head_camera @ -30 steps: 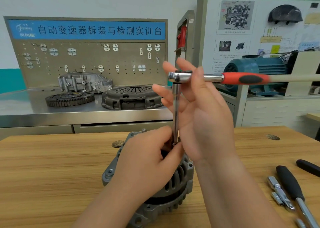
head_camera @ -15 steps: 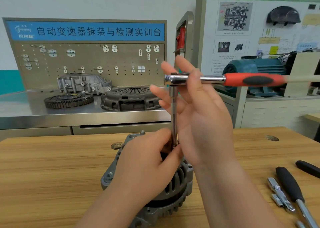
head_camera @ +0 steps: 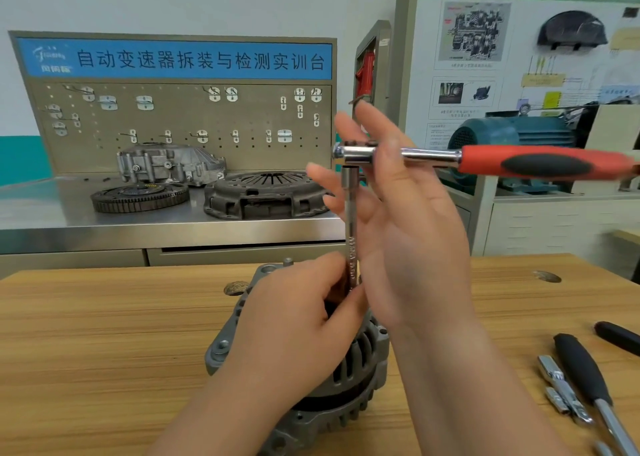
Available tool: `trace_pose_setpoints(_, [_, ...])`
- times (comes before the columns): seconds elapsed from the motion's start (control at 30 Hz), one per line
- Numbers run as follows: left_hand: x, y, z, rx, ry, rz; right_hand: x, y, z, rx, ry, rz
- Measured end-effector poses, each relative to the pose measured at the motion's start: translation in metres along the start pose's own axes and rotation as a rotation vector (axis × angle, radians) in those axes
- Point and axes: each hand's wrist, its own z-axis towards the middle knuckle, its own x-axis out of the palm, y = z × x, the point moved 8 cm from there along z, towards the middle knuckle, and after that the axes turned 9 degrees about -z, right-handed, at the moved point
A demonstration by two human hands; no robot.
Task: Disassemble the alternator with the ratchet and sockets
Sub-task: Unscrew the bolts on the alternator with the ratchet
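Observation:
The grey alternator (head_camera: 363,362) stands on the wooden table (head_camera: 104,334), partly hidden by my arms. A chrome extension bar (head_camera: 350,213) rises straight up from its top to the head of a ratchet with a red and black handle (head_camera: 540,165), which points right. My left hand (head_camera: 294,334) pinches the bar's lower end just above the alternator; the socket end is hidden under its fingers. My right hand (head_camera: 408,241) is beside the ratchet head with its fingers spread and straight, and one finger lies across the ratchet's neck.
A black-handled tool (head_camera: 581,369), small chrome sockets (head_camera: 557,386) and another black handle (head_camera: 616,338) lie on the table at the right. Behind, a steel bench carries a clutch plate (head_camera: 266,192), a flywheel (head_camera: 138,196) and a housing (head_camera: 169,165). A blue motor (head_camera: 512,133) stands back right.

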Motion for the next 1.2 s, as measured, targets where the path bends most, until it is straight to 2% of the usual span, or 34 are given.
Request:
trace_pose_setpoints(0.17, [0.0, 0.001, 0.0, 0.015, 0.015, -0.004, -0.002, -0.008, 0.001, 0.102, -0.005, -0.015])
trace_pose_setpoints(0.4, [0.0, 0.002, 0.0, -0.023, -0.024, -0.055, 0.003, 0.007, -0.002, -0.094, 0.01, -0.081])
trace_pose_setpoints(0.63, [0.0, -0.001, 0.0, 0.024, 0.013, 0.008, -0.003, -0.007, 0.001, 0.097, -0.012, 0.026])
trace_pose_setpoints(0.8, [-0.001, 0.001, 0.0, 0.014, 0.007, -0.016, -0.001, 0.004, -0.001, -0.044, -0.016, -0.078])
trace_pose_setpoints(0.9, [-0.001, 0.001, 0.001, 0.016, -0.014, 0.004, 0.002, 0.008, -0.002, -0.091, 0.011, -0.061])
trace_pose_setpoints(1.1, [0.001, 0.0, 0.0, 0.021, 0.003, 0.003, -0.001, -0.004, 0.001, 0.061, 0.005, 0.061])
trace_pose_setpoints(1.2, [0.0, -0.001, 0.0, 0.034, 0.02, 0.012, -0.003, -0.006, 0.001, 0.087, -0.008, 0.027])
